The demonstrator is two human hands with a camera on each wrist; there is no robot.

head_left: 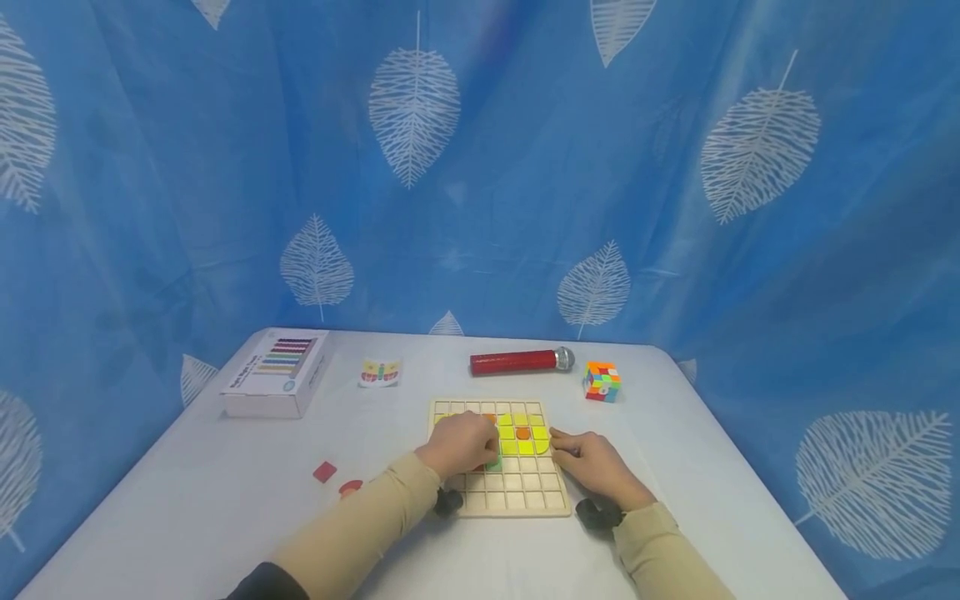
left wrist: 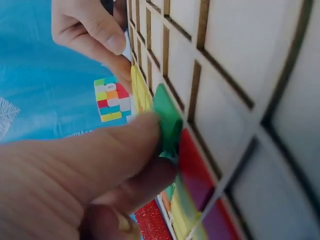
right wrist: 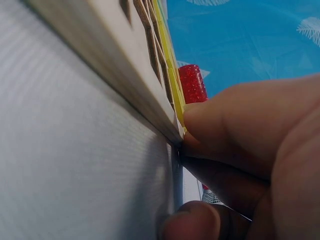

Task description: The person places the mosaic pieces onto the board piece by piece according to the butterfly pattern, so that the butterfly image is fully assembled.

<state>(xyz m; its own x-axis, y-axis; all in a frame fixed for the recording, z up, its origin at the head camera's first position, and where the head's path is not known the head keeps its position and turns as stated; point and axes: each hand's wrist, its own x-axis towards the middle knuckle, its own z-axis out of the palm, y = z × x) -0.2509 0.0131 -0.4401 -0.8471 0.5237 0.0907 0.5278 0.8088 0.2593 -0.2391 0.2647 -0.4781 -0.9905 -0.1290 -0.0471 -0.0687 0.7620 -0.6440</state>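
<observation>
A wooden grid board (head_left: 534,500) lies on the white table, with several yellow tiles (head_left: 521,447) and an orange round tile (head_left: 522,433) in its cells. Over the middle of it, my left hand (head_left: 463,442) pinches a green tile (left wrist: 169,117) between thumb and fingers. That tile stands tilted at its cell, beside a red tile (left wrist: 195,162). At the board's right edge, my right hand (head_left: 596,467) grips the rim with thumb and forefinger, close to the yellow tiles. My left hand hides part of the pattern in the head view.
Left of the board lie a red square tile (head_left: 325,472) and a red curved tile (head_left: 350,487), partly behind the left sleeve. Farther back are a white box (head_left: 270,375), a small pattern card (head_left: 380,372), a red microphone (head_left: 517,362) and a puzzle cube (head_left: 602,382).
</observation>
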